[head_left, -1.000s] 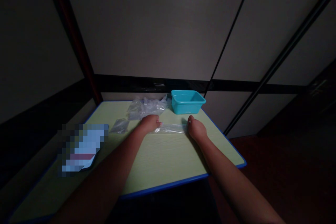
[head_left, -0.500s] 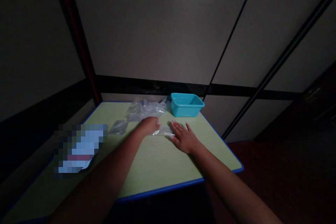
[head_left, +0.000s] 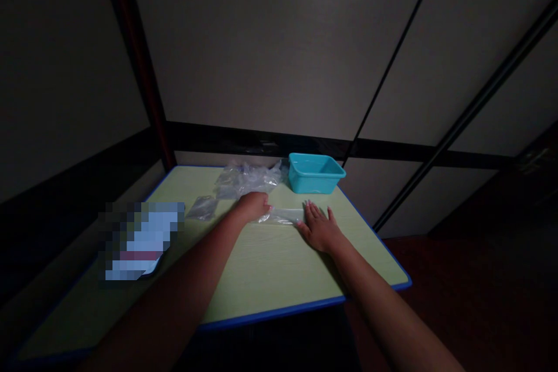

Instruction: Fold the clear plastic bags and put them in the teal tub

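Note:
A clear plastic bag (head_left: pixel 283 216) lies flat and narrow across the table between my two hands. My left hand (head_left: pixel 254 207) is closed on the bag's left end, thumb toward the right. Palm down, my right hand (head_left: pixel 321 228) rests with its fingers spread at the bag's right end. Behind my left hand is a loose heap of clear plastic bags (head_left: pixel 248 179). A small folded clear bag (head_left: pixel 203 208) lies to the left of my left wrist.
A turquoise plastic basket (head_left: pixel 316 181) stands at the table's back right, near the wall panels. On the left lies a flat device with a blurred-out screen (head_left: pixel 146 238). The pale green table (head_left: pixel 261 279) has a blue edge.
My right hand has slid to the right along the bag, away from my left hand, so more of the bag shows. My left hand keeps its hold. The camera view has shifted slightly.

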Demonstrator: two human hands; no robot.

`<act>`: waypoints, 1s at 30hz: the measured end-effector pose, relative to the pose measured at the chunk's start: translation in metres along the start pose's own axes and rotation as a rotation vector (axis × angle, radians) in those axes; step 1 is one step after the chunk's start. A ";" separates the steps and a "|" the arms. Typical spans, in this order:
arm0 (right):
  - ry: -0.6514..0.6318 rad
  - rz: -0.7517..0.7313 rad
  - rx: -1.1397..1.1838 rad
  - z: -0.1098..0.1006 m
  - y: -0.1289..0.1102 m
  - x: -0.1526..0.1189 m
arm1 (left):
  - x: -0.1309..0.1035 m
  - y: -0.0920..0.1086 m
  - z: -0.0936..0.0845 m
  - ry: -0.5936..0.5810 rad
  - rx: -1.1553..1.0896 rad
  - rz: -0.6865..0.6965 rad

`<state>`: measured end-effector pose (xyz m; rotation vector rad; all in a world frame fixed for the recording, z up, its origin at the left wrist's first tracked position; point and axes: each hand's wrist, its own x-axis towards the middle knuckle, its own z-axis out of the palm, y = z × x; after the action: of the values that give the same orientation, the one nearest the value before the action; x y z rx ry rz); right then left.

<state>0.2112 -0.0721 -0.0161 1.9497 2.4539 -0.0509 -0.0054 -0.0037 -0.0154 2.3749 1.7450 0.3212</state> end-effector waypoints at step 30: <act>-0.052 -0.188 0.096 -0.006 0.004 0.002 | -0.002 0.000 0.000 -0.008 -0.063 0.000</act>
<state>0.2146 -0.0690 -0.0104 1.7191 2.6385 -0.2211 -0.0062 -0.0058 -0.0153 2.3293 1.7049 0.3608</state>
